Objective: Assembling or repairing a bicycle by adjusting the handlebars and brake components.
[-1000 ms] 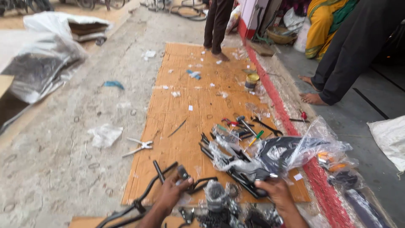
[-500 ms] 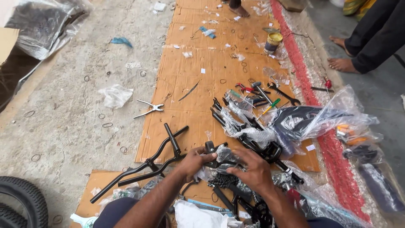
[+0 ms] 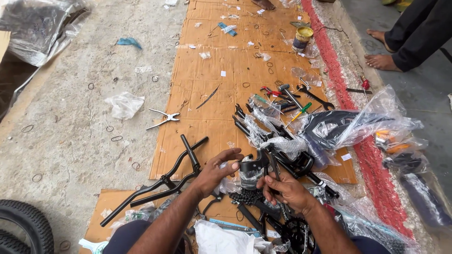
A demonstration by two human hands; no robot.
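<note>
Black and plastic-wrapped, a small bicycle part sits at lower centre of the frame, clamped between both hands, seemingly to steady it: left hand closed on its side, right hand gripping below. One handlebar lies lower left; one pair of pliers rests beyond the cardboard sheet.

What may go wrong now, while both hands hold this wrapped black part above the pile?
The left hand and right hand hold a plastic-wrapped black part over a chain and loose parts; the wrap may slip, and the part could drop. The handlebar lies close to the left forearm and may get knocked.
</note>
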